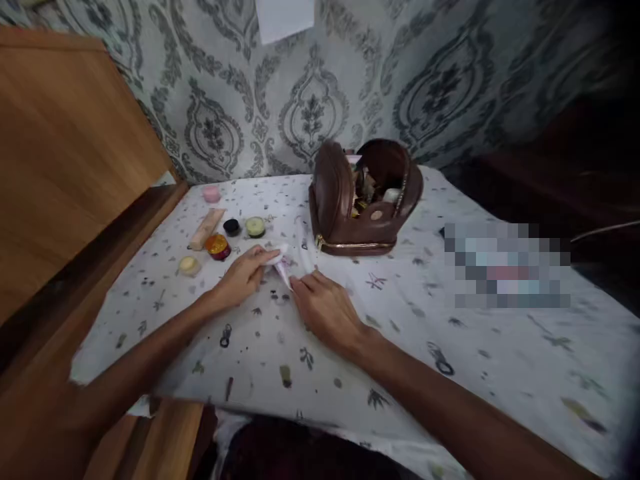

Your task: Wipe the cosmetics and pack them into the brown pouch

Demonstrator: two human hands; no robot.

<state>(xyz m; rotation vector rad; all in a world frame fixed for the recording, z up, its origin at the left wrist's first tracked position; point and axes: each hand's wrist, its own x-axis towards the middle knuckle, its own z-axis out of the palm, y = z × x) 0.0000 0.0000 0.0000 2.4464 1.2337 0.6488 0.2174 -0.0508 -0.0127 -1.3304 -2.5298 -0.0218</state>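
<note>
Between both hands is a small white tube [283, 269] with pinkish print, tilted over the table. My left hand [245, 275] pinches its upper, white end between thumb and fingers. The fingers of my right hand [324, 308] are closed on its lower end. Just beyond the hands stands a brown cosmetic bag [357, 230], unzipped, with small items and a white-topped piece inside. Left of the hands sit an orange-and-red jar [218, 247], a green-lidded jar [255, 227], a black jar [231, 227], a pale yellow jar [189, 266] and a beige tube [207, 229].
A pink container [211, 194] stands at the far left of the printed white tablecloth [300, 373]. A blurred-out flat item [505, 267] lies at the right. A wooden panel [75, 147] rises on the left, and a patterned wall [310, 113] closes off the back.
</note>
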